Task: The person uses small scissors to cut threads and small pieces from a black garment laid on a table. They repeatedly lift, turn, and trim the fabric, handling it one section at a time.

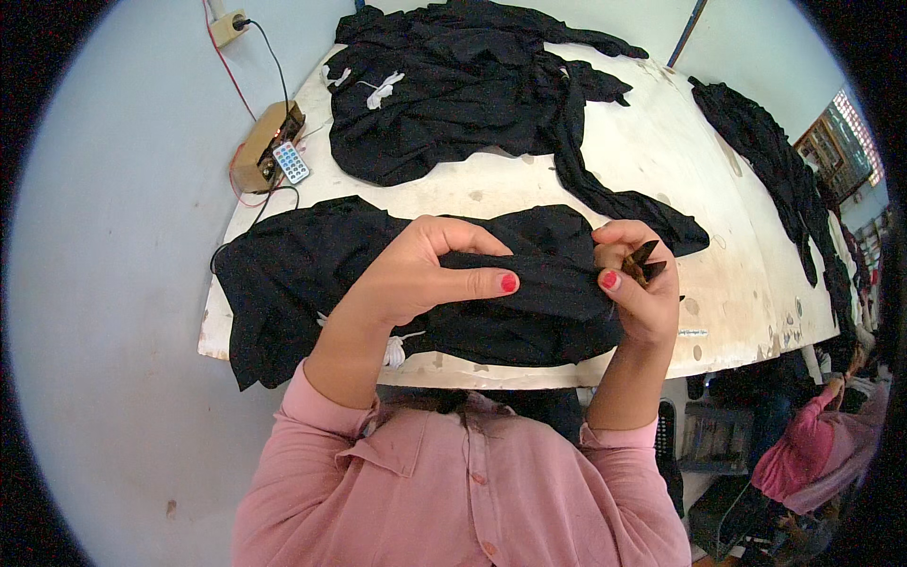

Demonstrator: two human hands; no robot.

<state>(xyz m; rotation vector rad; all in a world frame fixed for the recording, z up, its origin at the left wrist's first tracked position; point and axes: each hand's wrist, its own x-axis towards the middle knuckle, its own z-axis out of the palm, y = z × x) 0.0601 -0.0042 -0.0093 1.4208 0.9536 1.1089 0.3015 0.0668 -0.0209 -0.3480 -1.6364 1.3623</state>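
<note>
I hold a black garment [529, 283] bunched over the worktop's [661, 161] near edge. A small white label [393, 350] peeks out beneath it. My left hand [416, 274] curls over the fold, thumb pressing the cloth. My right hand [638, 283] pinches the cloth's end together with small dark snips [644, 261]. More black garments [453, 85] are heaped at the far edge; a remote [291, 163] lies at the far left corner.

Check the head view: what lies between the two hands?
A bunched fold of the black garment spans from the left hand to the right hand; both grip it. The right hand also holds small dark snips. Head view shows this.
</note>
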